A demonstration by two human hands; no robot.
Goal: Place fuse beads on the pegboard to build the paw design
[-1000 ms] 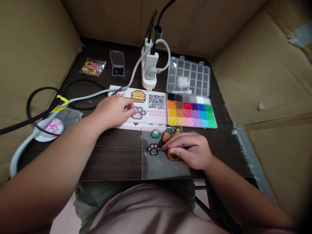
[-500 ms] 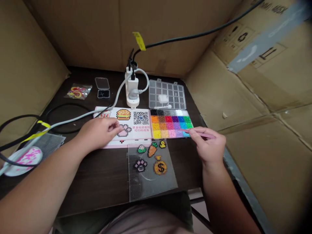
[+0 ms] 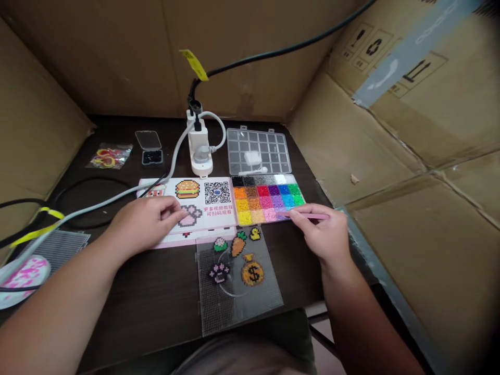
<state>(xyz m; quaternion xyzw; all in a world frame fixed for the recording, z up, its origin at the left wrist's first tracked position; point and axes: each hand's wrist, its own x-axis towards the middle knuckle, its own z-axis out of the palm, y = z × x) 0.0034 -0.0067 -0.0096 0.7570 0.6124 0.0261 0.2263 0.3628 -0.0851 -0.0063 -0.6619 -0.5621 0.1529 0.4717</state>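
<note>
Cardboard walls (image 3: 117, 62) box in a dark wooden worktop (image 3: 152, 297), and I have the right hand (image 3: 318, 234) pinching pink tweezers (image 3: 307, 215) between thumb and fingers, their tips over the lower right corner of the bead tray (image 3: 265, 200); I cannot tell whether they carry a bead. The left hand (image 3: 146, 224) lies loosely open on the printed pattern card (image 3: 203, 200), just beside its pink paw picture. Just below the card, a clear pegboard (image 3: 238, 312) carries a carrot (image 3: 238, 245), a duck (image 3: 255, 234), a paw (image 3: 219, 272), a green-topped shape (image 3: 220, 244) and a dollar money bag (image 3: 252, 273), all made of beads. Behind the tray sits a clear compartment box (image 3: 258, 148), beside a white power socket (image 3: 200, 151).
</note>
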